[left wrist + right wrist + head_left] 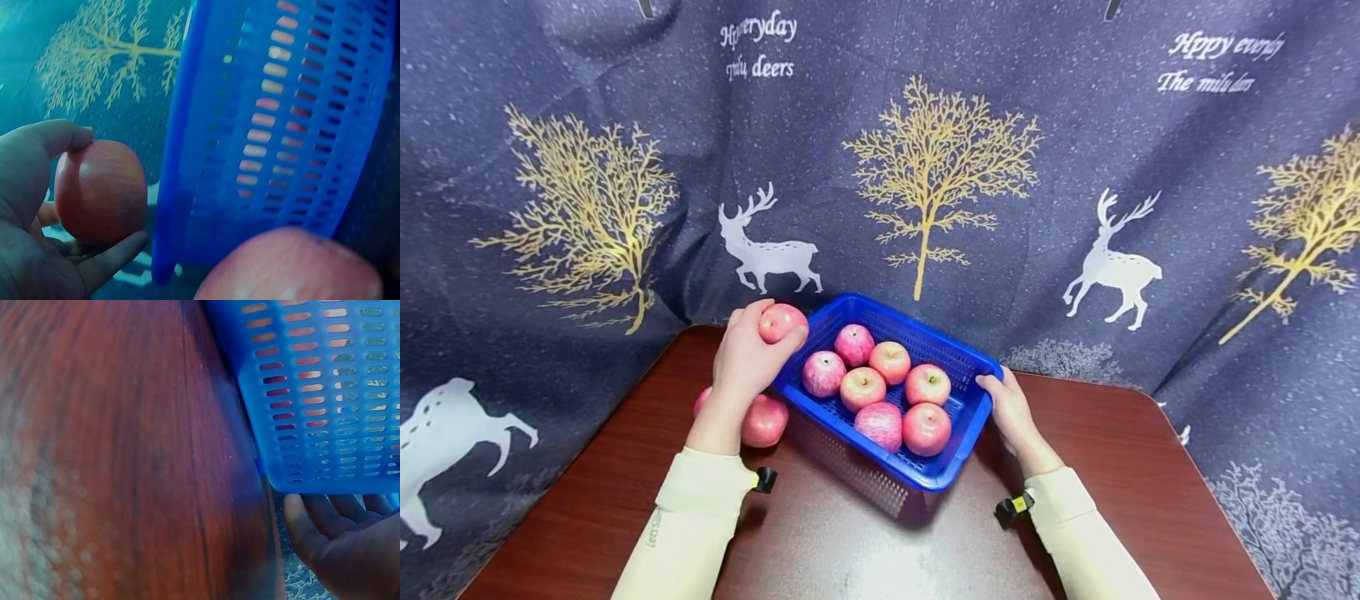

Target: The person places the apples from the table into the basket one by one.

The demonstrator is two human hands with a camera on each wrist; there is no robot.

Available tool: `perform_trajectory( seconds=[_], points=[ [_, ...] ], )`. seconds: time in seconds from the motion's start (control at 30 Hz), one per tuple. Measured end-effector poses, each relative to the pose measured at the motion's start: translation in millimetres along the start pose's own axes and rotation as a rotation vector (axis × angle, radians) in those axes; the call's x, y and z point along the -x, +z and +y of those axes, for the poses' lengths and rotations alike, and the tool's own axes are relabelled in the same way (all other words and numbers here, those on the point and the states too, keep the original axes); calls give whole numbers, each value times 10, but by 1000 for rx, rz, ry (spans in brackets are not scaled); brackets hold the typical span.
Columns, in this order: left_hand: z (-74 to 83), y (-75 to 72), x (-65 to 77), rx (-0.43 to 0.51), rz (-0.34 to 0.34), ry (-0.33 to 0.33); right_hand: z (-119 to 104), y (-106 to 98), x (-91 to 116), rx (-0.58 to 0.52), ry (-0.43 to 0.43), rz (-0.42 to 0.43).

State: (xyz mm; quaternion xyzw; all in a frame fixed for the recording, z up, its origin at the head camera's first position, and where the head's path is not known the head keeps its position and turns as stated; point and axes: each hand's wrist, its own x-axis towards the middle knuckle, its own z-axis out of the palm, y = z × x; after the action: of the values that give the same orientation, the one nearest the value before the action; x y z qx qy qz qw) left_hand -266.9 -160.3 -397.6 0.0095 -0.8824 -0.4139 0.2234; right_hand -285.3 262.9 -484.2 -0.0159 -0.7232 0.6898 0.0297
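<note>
My left hand (747, 354) grips a red apple (782, 323) between thumb and fingers, held up beside the left end of a blue plastic basket (951, 332). In the left wrist view this apple (103, 190) sits just outside the basket's perforated wall (250, 156). Several red and yellowish apples lie inside the basket, among them a striped one (878, 426). At the opposite end, my right hand (1013, 412) holds the basket's rim, its thumb over the edge. Below my left forearm, a loose apple (765, 421) rests on the table, with another apple (702, 400) partly hidden behind the wrist.
The basket stands on a dark reddish wooden table (1120, 467). Behind the table hangs a dark blue cloth (865, 250) printed with white deer and golden trees, close to the table's back edge.
</note>
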Motion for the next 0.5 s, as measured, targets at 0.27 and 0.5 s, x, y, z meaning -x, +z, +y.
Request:
perform_trajectory(
  seconds=[0.27,0.5],
  points=[
    [146,183,70,-32,-62,48,-5,-3,7,3,1,-1],
    [265,313,155,-34,-87,95,-6,-1,13,-5,-2,-5]
  ],
)
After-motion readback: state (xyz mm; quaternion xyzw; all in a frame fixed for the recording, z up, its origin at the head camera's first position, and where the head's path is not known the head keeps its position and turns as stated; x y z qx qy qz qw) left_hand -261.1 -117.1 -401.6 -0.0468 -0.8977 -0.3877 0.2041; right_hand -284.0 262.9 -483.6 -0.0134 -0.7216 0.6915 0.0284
